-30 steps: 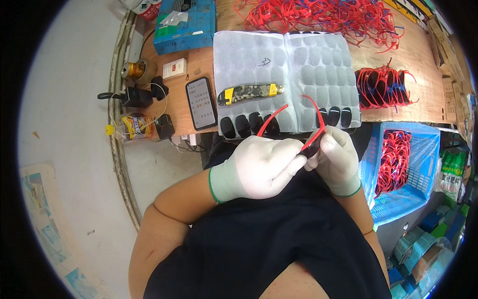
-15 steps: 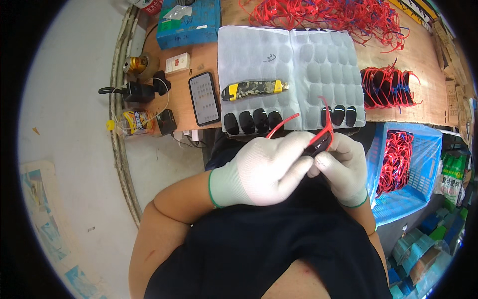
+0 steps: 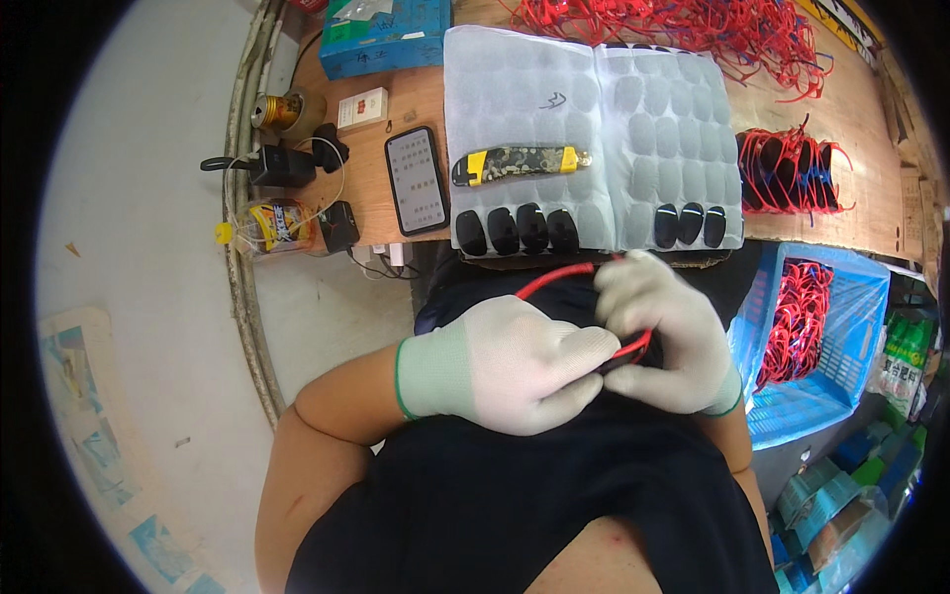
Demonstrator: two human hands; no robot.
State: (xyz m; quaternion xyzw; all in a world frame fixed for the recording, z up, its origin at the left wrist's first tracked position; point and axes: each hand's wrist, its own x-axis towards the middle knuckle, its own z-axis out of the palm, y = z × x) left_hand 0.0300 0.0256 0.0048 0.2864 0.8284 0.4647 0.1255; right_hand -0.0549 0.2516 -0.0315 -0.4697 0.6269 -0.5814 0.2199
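Both my hands wear white gloves with green-edged cuffs. Between them, close to my body, is a pair of red-framed sunglasses with a dark lens partly showing. My left hand pinches the frame between thumb and fingers. My right hand is closed on its other side, the upper fingers smeared by motion near a red temple arm. Much of the frame is hidden by the gloves. Just beyond my hands, dark lenses lie in a row at the left of a white paper sheet, and more dark lenses at its right.
On the sheet lies a yellow-and-camouflage utility knife. Left of it are a phone, a cigarette box and a blue box. Red frames are heaped at the back; a stacked row sits right, above a blue crate.
My hands and the sunglasses have come lower, closer to my body. My right hand's fingers have shifted up by the temple arm. The phone screen went from icons to text.
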